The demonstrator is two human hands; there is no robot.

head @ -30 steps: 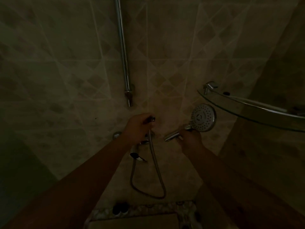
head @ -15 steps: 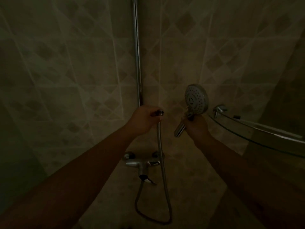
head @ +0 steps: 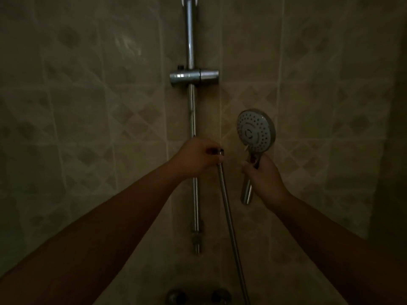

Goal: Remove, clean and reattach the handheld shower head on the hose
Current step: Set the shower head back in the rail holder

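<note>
The shower head is detached from the hose and stands upright, its round white spray face turned toward me. My right hand grips its chrome handle, whose open lower end sticks out below my fingers. My left hand holds the free end of the metal hose by its connector nut, a short way left of the handle. The hose hangs down from my left hand to the bottom of the view.
A chrome slide rail runs vertically on the tiled wall behind my left hand, with an empty holder bracket above both hands. The tap's knobs show dimly at the bottom edge. The room is dark.
Both hands have risen along the rail with the hose end and the shower head, and the view tilted up. The glass shelf left the view and the holder bracket came in.
</note>
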